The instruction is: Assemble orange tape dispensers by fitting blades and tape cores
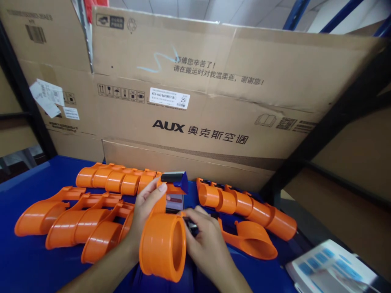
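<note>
My left hand (146, 208) is wrapped round an orange plastic funnel-shaped part (163, 246), held up over the blue table (27, 264) with its wide round mouth toward me. A blue and black piece (174, 179) sits at the part's far end, by my left fingertips. My right hand (205, 240) is closed against the part's right side, fingers pinched on a small dark thing (192, 226) that I cannot make out. Between my hands a small red-and-white patch shows behind the part.
Several more orange parts lie on the table: a row at back left (116, 179), a group at left (70, 221), a row at right (247, 205), one loose (252, 240). Large cardboard boxes (198, 101) stand behind. A sheet of blue labels (330, 266) lies at bottom right.
</note>
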Motion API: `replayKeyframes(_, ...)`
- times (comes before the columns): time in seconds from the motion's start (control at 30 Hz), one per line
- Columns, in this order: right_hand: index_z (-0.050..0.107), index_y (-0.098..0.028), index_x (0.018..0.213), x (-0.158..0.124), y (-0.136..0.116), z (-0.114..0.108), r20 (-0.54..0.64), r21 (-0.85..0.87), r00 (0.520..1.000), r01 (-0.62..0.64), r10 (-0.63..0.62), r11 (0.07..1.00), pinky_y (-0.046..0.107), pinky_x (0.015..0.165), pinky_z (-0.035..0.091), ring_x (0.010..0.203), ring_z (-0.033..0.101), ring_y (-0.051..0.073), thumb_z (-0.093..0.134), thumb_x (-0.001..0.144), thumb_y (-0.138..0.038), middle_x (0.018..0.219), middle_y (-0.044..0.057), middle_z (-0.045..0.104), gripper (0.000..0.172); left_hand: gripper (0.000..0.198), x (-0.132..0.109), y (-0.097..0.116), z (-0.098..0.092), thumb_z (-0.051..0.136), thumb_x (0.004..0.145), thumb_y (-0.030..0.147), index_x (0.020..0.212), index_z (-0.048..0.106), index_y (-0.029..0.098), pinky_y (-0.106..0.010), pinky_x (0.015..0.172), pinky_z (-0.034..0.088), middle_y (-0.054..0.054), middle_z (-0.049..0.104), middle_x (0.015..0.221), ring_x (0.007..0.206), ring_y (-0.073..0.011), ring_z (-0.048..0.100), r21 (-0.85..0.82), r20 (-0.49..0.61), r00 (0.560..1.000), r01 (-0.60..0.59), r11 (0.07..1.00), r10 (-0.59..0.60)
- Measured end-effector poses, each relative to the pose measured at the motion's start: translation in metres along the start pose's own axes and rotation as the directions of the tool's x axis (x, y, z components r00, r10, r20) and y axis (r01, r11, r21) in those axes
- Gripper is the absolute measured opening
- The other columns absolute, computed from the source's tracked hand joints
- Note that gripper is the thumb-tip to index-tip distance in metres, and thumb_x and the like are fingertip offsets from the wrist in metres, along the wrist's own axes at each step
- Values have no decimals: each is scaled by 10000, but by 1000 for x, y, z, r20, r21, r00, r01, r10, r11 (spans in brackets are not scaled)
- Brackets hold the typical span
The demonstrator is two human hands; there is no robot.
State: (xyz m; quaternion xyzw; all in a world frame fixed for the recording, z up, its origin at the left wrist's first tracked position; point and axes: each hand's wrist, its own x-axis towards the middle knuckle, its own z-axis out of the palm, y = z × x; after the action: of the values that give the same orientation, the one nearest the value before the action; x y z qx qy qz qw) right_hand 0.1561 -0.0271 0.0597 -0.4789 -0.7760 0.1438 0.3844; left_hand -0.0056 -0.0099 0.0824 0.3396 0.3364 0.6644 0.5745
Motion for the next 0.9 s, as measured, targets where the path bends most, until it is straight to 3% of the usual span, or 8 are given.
replayKeyframes(0.13,688,-211,1128,-1,10,-13,-205,86,979,1,17,996,283,623,501,665,622,183,556,986,-314,808,37,709,220,453,-4,-13,2,798,773,424,1142,651,206,-233,528,447,33,621,588,525,-135,561,-44,131,991,22,999,-16)
replayKeyframes(0.27,578,-216,1377,-4,13,-20,-259,21,963,75,-67,997,316,654,552,729,655,205,631,939,-308,971,73,725,450,504,-10,-30,5,790,798,432,1206,600,205,-209,505,434,40,620,646,489,-100,532,-38,202,978,68,997,-59)
replayKeyframes(0.53,618,-207,1376,-4,18,-12,-303,-141,938,129,-167,982,346,691,596,743,675,218,626,928,-241,871,65,712,449,504,-1,-47,1,798,795,440,1204,597,223,-196,502,441,29,627,757,494,-74,513,101,273,948,143,985,-166)
replayKeyframes(0.73,615,-200,1387,-6,19,-12,-269,-152,926,232,-266,961,356,700,602,764,671,222,592,947,-195,844,69,703,441,456,0,-47,-2,840,766,409,1124,628,223,-164,432,333,100,475,578,400,-26,347,90,280,945,150,985,-169)
replayKeyframes(0.9,530,-213,1477,-5,21,-15,-238,-173,917,285,-321,943,374,712,604,764,664,225,575,952,-182,887,75,723,527,451,-1,-42,0,850,754,406,1103,633,220,-164,434,326,104,467,578,405,-24,333,72,297,939,158,985,-172)
